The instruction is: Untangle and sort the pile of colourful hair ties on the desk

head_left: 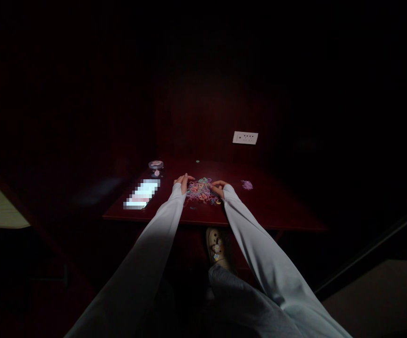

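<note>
A loose heap of small multicoloured elastic bands (199, 190) lies in the middle of the dark red table (277, 211). My left hand (182, 182) rests at the heap's left edge, its fingers pointing right. My right hand (219, 189) sits at the heap's right edge, with its fingertips among the bands. The picture is too dim and small to show whether either hand pinches any bands. A small lilac clump of bands (246, 185) lies to the right of my right hand.
A small round glass jar (156, 168) stands at the table's back left. In front of it lies a lit phone (142, 193) with a pixelated screen. A white wall socket panel (245, 137) is on the wall behind. A beige shoe (217, 246) shows below the table's front edge.
</note>
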Demonstrator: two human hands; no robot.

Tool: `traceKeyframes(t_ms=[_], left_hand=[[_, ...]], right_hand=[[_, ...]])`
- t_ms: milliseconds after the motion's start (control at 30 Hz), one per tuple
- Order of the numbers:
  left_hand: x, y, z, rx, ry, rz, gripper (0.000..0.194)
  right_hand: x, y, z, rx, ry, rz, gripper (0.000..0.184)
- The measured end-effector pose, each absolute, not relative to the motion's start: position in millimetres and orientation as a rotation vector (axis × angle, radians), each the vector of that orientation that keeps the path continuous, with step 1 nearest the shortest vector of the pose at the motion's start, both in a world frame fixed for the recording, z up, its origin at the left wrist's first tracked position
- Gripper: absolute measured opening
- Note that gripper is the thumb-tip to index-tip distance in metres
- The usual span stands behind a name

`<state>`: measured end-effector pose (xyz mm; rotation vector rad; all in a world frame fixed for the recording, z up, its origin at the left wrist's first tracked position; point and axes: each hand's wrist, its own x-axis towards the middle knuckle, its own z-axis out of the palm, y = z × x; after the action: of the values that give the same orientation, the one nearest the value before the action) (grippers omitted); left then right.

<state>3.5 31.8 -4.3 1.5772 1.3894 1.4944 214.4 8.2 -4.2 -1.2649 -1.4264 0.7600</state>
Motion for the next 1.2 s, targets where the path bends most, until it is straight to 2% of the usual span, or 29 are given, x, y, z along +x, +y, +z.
traceKeyframes(t_ms=[533,800,967,1200], left_hand=[[10,20,0,1.585,1.433,1.51,0.047],[12,13,8,1.556,1.449,1.518,0.045],[13,11,8,1.564,1.447,1.52,0.044],[11,12,8,1.588,1.448,1.492,0.042]], right_hand=[[218,9,-5,-1.213,-1.358,0.605,0.052],[203,-15,3,-1.264,-1.962,0.35,0.031],[203,-17,8,-1.347,-1.968,0.285,0.016],[211,-7,1,-1.354,-1.636,0.421,0.037]])
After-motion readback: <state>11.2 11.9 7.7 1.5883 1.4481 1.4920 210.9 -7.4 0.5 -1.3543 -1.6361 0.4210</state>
